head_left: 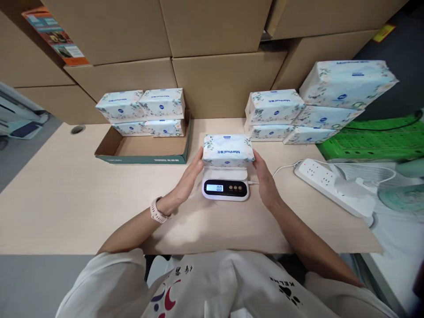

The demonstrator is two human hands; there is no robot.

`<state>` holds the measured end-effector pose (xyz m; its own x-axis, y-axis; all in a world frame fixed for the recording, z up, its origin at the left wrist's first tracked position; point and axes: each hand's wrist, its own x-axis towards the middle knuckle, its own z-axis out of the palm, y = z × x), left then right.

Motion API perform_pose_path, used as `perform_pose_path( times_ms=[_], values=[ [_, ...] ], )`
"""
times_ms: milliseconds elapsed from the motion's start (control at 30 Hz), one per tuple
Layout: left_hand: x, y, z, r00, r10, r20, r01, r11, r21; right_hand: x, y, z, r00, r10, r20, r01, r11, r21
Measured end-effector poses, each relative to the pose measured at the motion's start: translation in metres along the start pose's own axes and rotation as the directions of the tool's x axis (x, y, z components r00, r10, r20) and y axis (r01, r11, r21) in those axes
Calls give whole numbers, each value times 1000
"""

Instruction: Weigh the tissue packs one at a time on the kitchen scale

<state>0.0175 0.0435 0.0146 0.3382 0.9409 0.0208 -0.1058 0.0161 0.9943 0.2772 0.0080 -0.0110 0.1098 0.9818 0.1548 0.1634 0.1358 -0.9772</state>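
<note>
A pack of tissues (228, 151) with a pale blue floral wrapper is held at its two ends, over a white digital scale (225, 191). My left hand (188, 177) presses its left end, and my right hand (265, 176) presses the right end. The scale's lit display (214, 188) reads 0.0. Most of the weighing plate is hidden under the pack, so I cannot tell whether they touch. A pink watch band (159, 211) circles my left wrist.
A shallow open carton (142, 157) at the left holds several tissue packs (162, 102) along its back. More tissue packs (276, 106) are stacked at the back right. A power strip (334, 187) with cables lies right, near a green crate (380, 139). Cardboard boxes (215, 84) line the back.
</note>
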Motion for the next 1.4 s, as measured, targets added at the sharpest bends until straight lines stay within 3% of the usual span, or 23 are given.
perform_pose_path(
  times_ms=[133, 267, 367, 500, 667, 1400],
  values=[
    [-9, -7, -6, 995, -58, -78, 58, 998, -8, -6, 2, -8, 948, -185, -258, 183, 983, -34],
    [-14, -11, -7, 973, -177, -145, 161, 980, -118, -6, 8, -13, 889, -251, -384, 261, 965, -27],
    [-16, -15, -7, 960, -237, -149, 209, 961, -180, -5, 13, -12, 905, -183, -384, 208, 978, 25],
    [-18, -18, -9, 980, -159, -122, 140, 979, -152, -6, 17, -8, 941, -85, -327, 115, 990, 75],
    [-20, -18, -10, 993, -53, -105, 45, 996, -73, -10, 21, -9, 957, -85, -276, 101, 994, 41],
    [-21, -15, -8, 995, 5, -103, -13, 996, -85, -9, 15, -8, 952, -93, -292, 121, 989, 79]
  ],
)
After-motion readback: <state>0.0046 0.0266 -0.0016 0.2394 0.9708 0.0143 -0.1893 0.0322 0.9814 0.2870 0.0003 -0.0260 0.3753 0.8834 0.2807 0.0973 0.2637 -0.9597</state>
